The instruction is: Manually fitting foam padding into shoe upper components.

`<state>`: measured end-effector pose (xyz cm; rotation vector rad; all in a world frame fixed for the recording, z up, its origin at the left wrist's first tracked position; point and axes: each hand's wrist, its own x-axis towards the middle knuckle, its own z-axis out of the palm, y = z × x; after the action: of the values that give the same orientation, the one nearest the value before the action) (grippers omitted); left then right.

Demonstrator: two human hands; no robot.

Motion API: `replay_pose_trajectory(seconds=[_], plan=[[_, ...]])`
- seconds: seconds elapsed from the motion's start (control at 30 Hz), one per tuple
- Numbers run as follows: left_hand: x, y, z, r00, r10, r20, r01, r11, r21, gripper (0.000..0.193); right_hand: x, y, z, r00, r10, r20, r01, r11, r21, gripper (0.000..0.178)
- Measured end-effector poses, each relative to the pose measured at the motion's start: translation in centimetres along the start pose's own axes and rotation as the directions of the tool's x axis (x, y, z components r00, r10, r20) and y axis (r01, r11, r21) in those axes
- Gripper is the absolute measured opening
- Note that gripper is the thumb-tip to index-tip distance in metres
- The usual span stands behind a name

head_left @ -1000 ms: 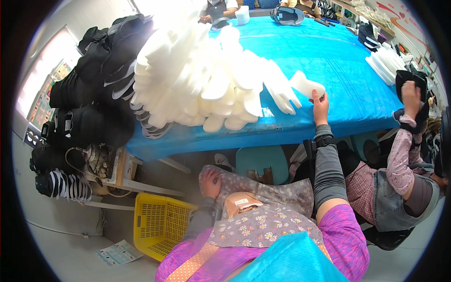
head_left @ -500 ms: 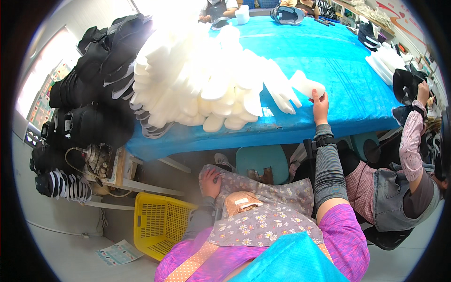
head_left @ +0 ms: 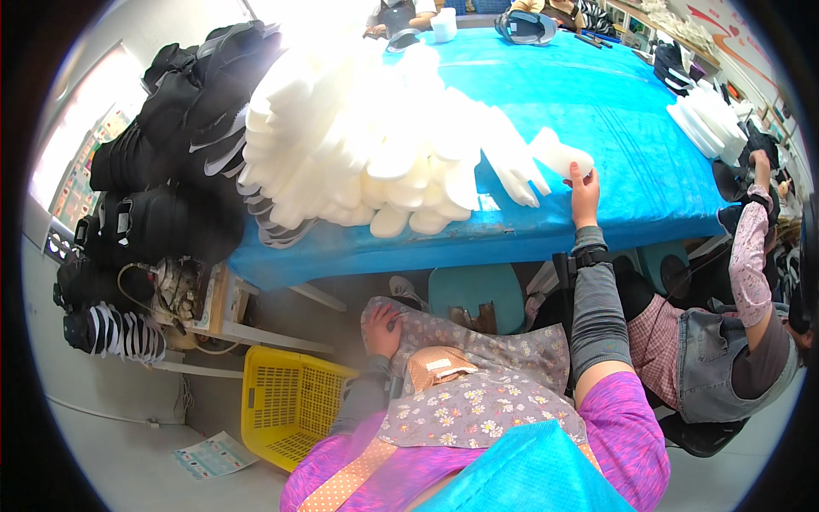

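My right hand (head_left: pixel 583 198) is raised at the blue table's near edge. Its thumb and fingers close on one end of a white foam insole (head_left: pixel 556 151), held just above the blue cover. Beside that piece, a few more white insoles (head_left: pixel 514 171) lie fanned out. To their left rises a large heap of white insoles (head_left: pixel 367 145), its top washed out by glare. My left hand (head_left: pixel 382 334) rests low on the flowered apron (head_left: pixel 478 410) over my leg, fingers spread, with nothing clearly visible in it.
Black shoe uppers (head_left: pixel 162 179) are stacked at the left. A yellow basket (head_left: pixel 290 401) stands on the floor below. At the right sits a co-worker (head_left: pixel 751 273), reaching towards dark pieces near more white insoles (head_left: pixel 706 119). A teal stool (head_left: pixel 476 294) is under the table (head_left: pixel 580 94).
My right hand and the white insole have barely shifted. The co-worker's hand at the right has moved slightly left and down with the dark piece.
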<state>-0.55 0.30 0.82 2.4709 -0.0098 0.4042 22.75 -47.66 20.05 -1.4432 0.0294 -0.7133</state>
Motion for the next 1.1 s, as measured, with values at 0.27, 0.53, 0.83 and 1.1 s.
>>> replay_pose_trajectory(seconds=[0.27, 0.53, 0.83, 1.1], plan=[[-0.3, 0.6, -0.1, 1.0, -0.017, -0.008, 0.018, 1.0, 0.023, 0.023, 0.1, 0.0, -0.2, 1.0, -0.009, 0.006, 0.009, 1.0, 0.029, 0.041], [-0.5, 0.1, -0.3, 0.999, -0.032, -0.044, 0.034, 0.998, 0.048, 0.022, 0.3, 0.6, 0.0, 0.999, 0.009, 0.034, -0.009, 1.0, 0.014, 0.046], [-0.4, 0.0, -0.4, 1.0, -0.031, 0.006, 0.031, 0.999, 0.01, 0.021, 0.4, 0.7, -0.3, 0.999, 0.035, 0.022, -0.035, 0.999, -0.004, 0.047], [-0.3, 0.4, -0.7, 0.999, -0.047, -0.011, 0.047, 0.999, 0.014, 0.023, 0.3, 0.5, -0.2, 0.999, 0.015, 0.029, -0.015, 1.0, -0.012, 0.048]])
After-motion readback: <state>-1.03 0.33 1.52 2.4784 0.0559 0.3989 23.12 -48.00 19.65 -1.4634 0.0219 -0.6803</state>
